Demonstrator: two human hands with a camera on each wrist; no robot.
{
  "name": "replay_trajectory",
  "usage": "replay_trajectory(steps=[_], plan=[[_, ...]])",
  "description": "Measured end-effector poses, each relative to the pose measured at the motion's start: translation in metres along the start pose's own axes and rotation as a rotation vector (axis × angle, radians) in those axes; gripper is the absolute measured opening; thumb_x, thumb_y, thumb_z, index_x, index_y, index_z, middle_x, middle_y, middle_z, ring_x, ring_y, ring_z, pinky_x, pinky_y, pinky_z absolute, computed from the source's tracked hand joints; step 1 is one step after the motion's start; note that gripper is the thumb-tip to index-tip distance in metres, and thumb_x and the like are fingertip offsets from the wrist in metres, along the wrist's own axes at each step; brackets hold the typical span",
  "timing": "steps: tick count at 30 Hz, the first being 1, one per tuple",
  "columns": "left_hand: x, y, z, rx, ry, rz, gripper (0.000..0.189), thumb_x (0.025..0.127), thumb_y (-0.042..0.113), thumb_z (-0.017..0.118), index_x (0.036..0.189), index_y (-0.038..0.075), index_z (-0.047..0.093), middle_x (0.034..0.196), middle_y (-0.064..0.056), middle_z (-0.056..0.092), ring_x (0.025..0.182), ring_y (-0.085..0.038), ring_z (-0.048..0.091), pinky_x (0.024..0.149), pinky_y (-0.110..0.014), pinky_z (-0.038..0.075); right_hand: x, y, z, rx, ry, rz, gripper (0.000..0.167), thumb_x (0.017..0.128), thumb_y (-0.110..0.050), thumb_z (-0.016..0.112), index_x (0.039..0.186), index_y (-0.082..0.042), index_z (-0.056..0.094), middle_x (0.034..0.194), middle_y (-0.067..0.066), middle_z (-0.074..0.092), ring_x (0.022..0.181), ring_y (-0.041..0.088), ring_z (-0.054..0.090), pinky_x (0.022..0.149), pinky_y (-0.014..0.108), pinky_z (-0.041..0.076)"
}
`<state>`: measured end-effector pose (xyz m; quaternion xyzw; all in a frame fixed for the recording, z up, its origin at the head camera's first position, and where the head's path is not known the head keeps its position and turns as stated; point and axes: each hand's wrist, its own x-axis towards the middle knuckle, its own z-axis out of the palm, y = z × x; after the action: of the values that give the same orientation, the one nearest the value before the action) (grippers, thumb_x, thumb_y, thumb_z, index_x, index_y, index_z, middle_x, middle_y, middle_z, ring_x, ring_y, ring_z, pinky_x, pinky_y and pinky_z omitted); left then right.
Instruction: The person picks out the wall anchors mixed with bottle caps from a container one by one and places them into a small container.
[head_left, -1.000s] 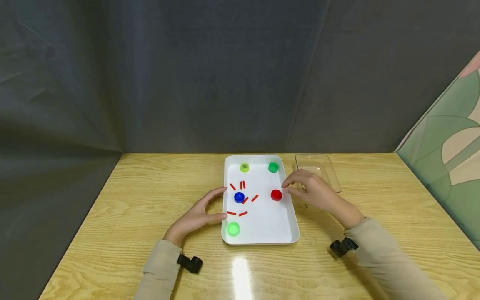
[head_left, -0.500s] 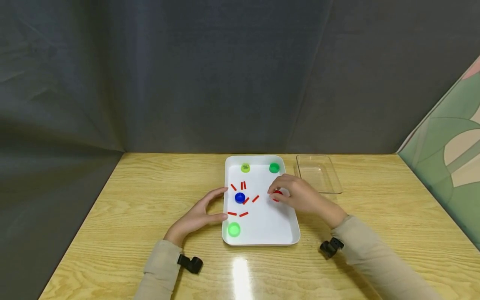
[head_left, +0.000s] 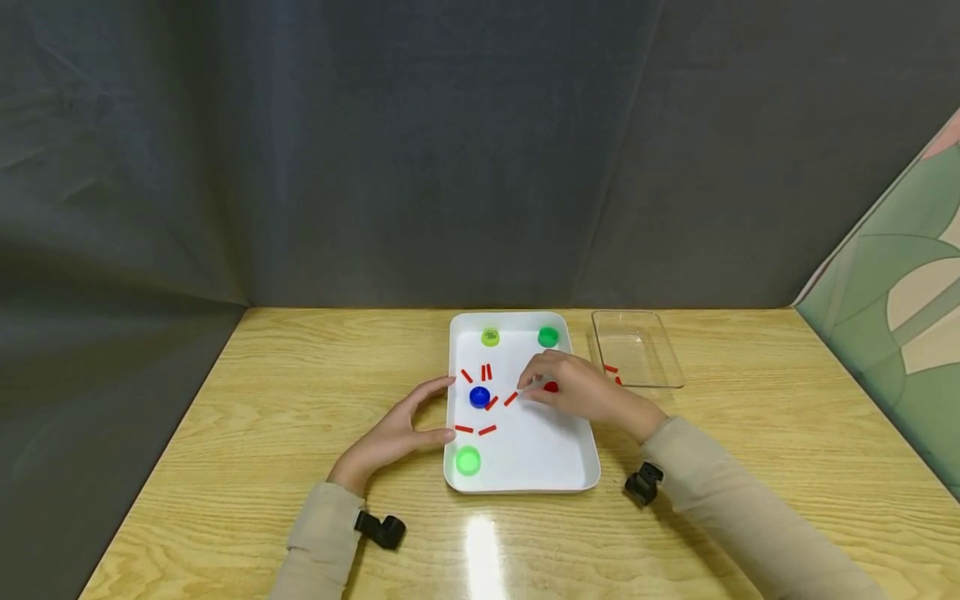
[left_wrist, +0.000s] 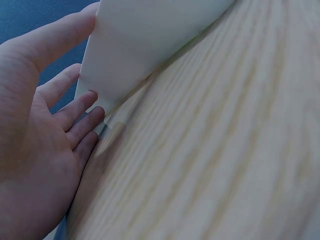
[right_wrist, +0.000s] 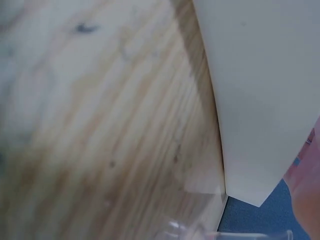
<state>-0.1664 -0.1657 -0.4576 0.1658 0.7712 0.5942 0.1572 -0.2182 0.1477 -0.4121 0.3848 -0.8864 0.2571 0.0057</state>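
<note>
A white tray holds several short red sticks and round coloured caps. One red stick lies at the right thumb and index fingertips. My right hand reaches over the tray's right wall, a gap between thumb and index finger; whether it touches the stick I cannot tell. It partly covers a red cap. My left hand rests at the tray's left wall, thumb and index finger spread along the rim. In the left wrist view, fingers lie against the wall. Only a blurred edge of the right hand shows in the right wrist view.
Inside the tray are a blue cap, a yellow-green cap, a dark green cap and a light green cap. A clear box stands right of the tray, two red pieces at its near left corner.
My right hand has moved left over the red cap to the red stick, fingers lowering into the tray. Red pieces at the clear box have come into view. The left hand has stayed still.
</note>
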Motion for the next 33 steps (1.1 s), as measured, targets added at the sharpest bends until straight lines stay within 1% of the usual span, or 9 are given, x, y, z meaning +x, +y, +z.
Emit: replay_trajectory(steps=[4, 11, 16, 21, 26, 33], plan=[[0.000, 0.000, 0.000, -0.001, 0.001, 0.000, 0.076, 0.087, 0.017, 0.078, 0.151, 0.029, 0.041, 0.157, 0.001, 0.032, 0.146, -0.024, 0.024, 0.117, -0.053, 0.017, 0.003, 0.002, 0.002, 0.006, -0.012, -0.024, 0.012, 0.086, -0.015, 0.079, 0.097, -0.017, 0.074, 0.097, -0.009, 0.067, 0.090, 0.014, 0.059, 0.080, 0.032, 0.051], [0.000, 0.000, 0.000, 0.007, 0.001, -0.002, 0.076, 0.086, 0.022, 0.080, 0.151, 0.029, 0.040, 0.157, 0.000, 0.032, 0.146, -0.025, 0.024, 0.117, -0.055, 0.016, 0.008, 0.004, 0.005, 0.010, -0.039, -0.050, 0.012, 0.086, -0.015, 0.079, 0.097, -0.014, 0.074, 0.096, -0.005, 0.067, 0.086, 0.014, 0.059, 0.077, 0.030, 0.051], [0.000, 0.000, 0.000, 0.010, 0.001, -0.003, 0.077, 0.086, 0.023, 0.080, 0.151, 0.030, 0.040, 0.157, 0.000, 0.033, 0.146, -0.025, 0.024, 0.117, -0.056, 0.016, 0.011, 0.006, 0.009, 0.014, -0.075, -0.044, 0.012, 0.087, -0.017, 0.079, 0.097, -0.013, 0.074, 0.093, -0.003, 0.066, 0.079, 0.014, 0.057, 0.070, 0.025, 0.050], [0.000, 0.000, 0.000, 0.013, 0.002, -0.008, 0.076, 0.086, 0.023, 0.080, 0.151, 0.030, 0.040, 0.157, 0.000, 0.033, 0.146, -0.025, 0.024, 0.117, -0.056, 0.016, 0.014, 0.005, 0.011, -0.002, -0.094, -0.042, 0.013, 0.086, -0.020, 0.080, 0.097, -0.014, 0.074, 0.089, -0.003, 0.063, 0.076, 0.012, 0.053, 0.067, 0.024, 0.047], [0.000, 0.000, 0.000, 0.014, 0.003, -0.010, 0.076, 0.086, 0.023, 0.080, 0.151, 0.029, 0.040, 0.157, -0.001, 0.033, 0.146, -0.025, 0.024, 0.117, -0.055, 0.017, 0.017, 0.004, 0.013, -0.028, -0.105, -0.029, 0.012, 0.086, -0.022, 0.080, 0.096, -0.017, 0.074, 0.090, -0.006, 0.060, 0.079, 0.010, 0.052, 0.068, 0.024, 0.047], [0.000, 0.000, 0.000, 0.007, 0.001, -0.001, 0.076, 0.086, 0.021, 0.079, 0.151, 0.027, 0.040, 0.157, -0.001, 0.033, 0.145, -0.025, 0.025, 0.117, -0.053, 0.018, 0.021, 0.005, 0.016, -0.062, -0.116, -0.029, 0.012, 0.086, -0.022, 0.080, 0.096, -0.018, 0.074, 0.089, -0.006, 0.059, 0.079, 0.009, 0.051, 0.067, 0.023, 0.047]])
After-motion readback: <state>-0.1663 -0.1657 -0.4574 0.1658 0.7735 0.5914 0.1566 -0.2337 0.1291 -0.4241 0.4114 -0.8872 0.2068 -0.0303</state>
